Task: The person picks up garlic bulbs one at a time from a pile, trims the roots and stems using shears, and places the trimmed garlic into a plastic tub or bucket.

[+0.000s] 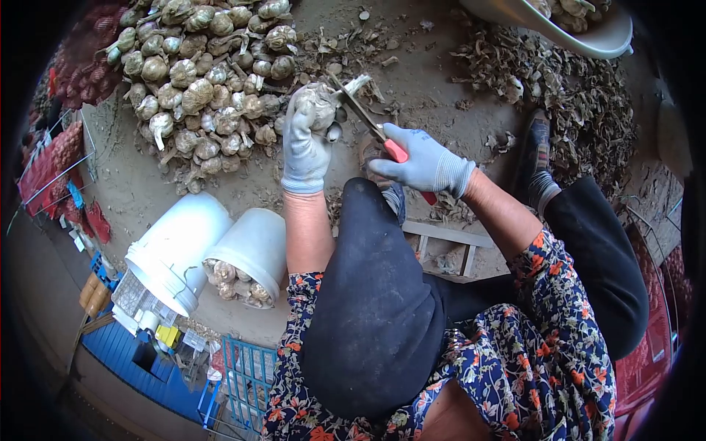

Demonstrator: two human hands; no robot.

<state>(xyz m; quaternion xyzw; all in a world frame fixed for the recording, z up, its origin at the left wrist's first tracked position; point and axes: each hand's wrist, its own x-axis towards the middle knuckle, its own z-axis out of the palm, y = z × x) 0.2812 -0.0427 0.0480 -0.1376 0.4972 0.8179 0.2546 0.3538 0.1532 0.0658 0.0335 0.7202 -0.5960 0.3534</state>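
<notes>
A raised knee in dark cloth trousers point(371, 287) sits nearest, its top just below the gap between the hands. To its left, two white plastic buckets point(254, 239) stand side by side, their rims bounding that side of the forearm; pale garlic bulbs show in the smaller one's mouth.

Ahead, the left hand point(307, 143), in a pale grey knit glove, points away from the body, fingers curled closed around a whitish garlic bulb point(323, 104) whose stem angles right. The right hand point(423, 160), gloved alike, comes in from the right, closed on a red-handled metal cutter point(395, 150), its dark blade slanting up to the stem.

Just past the left hand, a large heap of unpeeled garlic point(198, 95) crowds in. Bare dirt floor point(430, 73) lies open between it and the dry brown husks point(581, 110) at right. Farthest, a pale round basin point(559, 37) edges the floor.
</notes>
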